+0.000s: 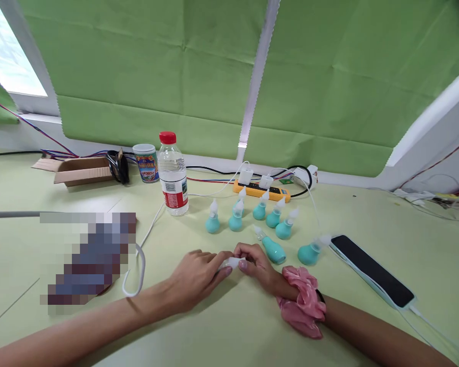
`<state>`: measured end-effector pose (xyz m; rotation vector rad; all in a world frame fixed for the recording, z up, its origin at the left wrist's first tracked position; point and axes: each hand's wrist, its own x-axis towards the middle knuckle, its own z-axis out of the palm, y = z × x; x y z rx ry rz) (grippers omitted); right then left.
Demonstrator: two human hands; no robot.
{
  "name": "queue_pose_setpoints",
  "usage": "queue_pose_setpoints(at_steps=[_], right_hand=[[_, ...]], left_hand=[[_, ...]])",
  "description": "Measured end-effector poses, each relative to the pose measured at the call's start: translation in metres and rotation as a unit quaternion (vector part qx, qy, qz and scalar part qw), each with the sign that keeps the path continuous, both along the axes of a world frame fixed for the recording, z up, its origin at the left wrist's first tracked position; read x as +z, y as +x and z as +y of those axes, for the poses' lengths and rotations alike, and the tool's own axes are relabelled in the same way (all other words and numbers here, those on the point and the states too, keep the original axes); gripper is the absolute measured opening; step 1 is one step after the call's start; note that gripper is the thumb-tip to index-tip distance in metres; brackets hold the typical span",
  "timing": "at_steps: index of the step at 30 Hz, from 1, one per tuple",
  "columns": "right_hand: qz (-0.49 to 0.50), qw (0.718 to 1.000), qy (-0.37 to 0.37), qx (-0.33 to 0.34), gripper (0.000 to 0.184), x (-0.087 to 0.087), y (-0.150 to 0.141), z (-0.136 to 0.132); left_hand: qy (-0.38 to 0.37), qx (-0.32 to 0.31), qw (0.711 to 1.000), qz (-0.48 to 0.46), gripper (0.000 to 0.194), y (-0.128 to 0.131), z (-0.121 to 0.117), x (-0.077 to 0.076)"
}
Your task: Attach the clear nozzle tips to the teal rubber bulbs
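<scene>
Low over the table, my left hand (199, 278) and my right hand (258, 267) meet, both closed on a small whitish translucent nozzle tip (232, 263). Thumbs and forefingers pinch it from either side, and my fingers hide part of it. Just beyond them, a teal squeeze bulb (274, 250) with a clear nozzle, like a nasal aspirator, lies on its side. Several similar teal aspirators (212, 223) stand upright behind it. Another teal aspirator (309, 254) leans toward the right. A pink scrunchie (302, 300) is around my right wrist.
A water bottle (174, 178), a printed can (147, 165) and an open cardboard box (84, 172) stand at the back left. An orange power strip (262, 191) with white chargers lies behind the aspirators. A phone (373, 270) lies right; a blurred-out item (92, 260) lies left.
</scene>
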<state>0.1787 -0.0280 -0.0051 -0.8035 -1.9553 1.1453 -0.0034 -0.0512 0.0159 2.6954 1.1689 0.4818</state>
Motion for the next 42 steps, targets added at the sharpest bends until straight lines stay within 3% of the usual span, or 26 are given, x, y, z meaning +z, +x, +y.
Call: queue_pose_setpoints(at_steps=[3, 6, 11, 15, 17, 20, 24, 27, 29, 31, 33, 35, 38, 42], right_hand=[[-0.047, 0.999, -0.022, 0.0, 0.038, -0.001, -0.005, 0.002], [-0.107, 0.994, 0.025, -0.001, 0.041, -0.001, -0.01, 0.003], [-0.119, 0.99, 0.07, 0.002, 0.036, 0.0, -0.013, 0.0], [-0.134, 0.988, 0.076, 0.024, 0.032, 0.002, -0.013, -0.002], [-0.117, 0.992, 0.042, 0.037, 0.036, 0.004, -0.014, -0.002], [-0.061, 0.994, -0.068, 0.062, 0.041, 0.003, -0.015, 0.0], [0.017, 0.972, -0.216, 0.094, 0.043, -0.002, -0.018, 0.006], [0.055, 0.96, -0.264, 0.081, 0.046, -0.002, -0.016, 0.014], [0.027, 0.975, -0.214, 0.044, 0.046, 0.003, -0.011, 0.02], [-0.043, 0.995, -0.083, -0.031, 0.046, 0.009, -0.006, 0.023], [-0.134, 0.983, 0.064, -0.103, 0.045, 0.012, -0.002, 0.024], [-0.23, 0.953, 0.157, -0.12, 0.042, 0.012, -0.001, 0.022], [-0.319, 0.921, 0.203, -0.097, 0.038, 0.005, -0.003, 0.02], [-0.285, 0.918, 0.236, -0.143, 0.039, -0.001, -0.004, 0.016]], left_hand=[[0.124, 0.023, 0.988, 0.084, 0.03, -0.004, 0.006, -0.01], [0.205, 0.012, 0.978, 0.043, 0.025, -0.005, 0.004, -0.02], [0.186, 0.04, 0.981, -0.026, 0.026, -0.005, 0.002, -0.022], [0.15, 0.007, 0.986, -0.072, 0.024, -0.007, 0.004, -0.02], [0.13, 0.005, 0.987, -0.096, 0.023, -0.008, 0.003, -0.019], [0.1, 0.006, 0.986, -0.132, 0.02, -0.01, 0.002, -0.018], [0.072, -0.026, 0.984, -0.16, 0.021, -0.014, -0.001, -0.016], [0.066, -0.052, 0.982, -0.168, 0.024, -0.016, -0.001, -0.015], [0.056, -0.037, 0.984, -0.164, 0.027, -0.017, 0.0, -0.014], [0.037, -0.002, 0.985, -0.166, 0.029, -0.016, 0.001, -0.014], [0.013, 0.02, 0.984, -0.175, 0.03, -0.016, 0.002, -0.015], [-0.006, 0.016, 0.981, -0.192, 0.029, -0.015, 0.002, -0.015], [-0.013, 0.004, 0.972, -0.237, 0.027, -0.015, 0.002, -0.017], [-0.029, 0.043, 0.944, -0.325, 0.022, -0.015, 0.008, -0.017]])
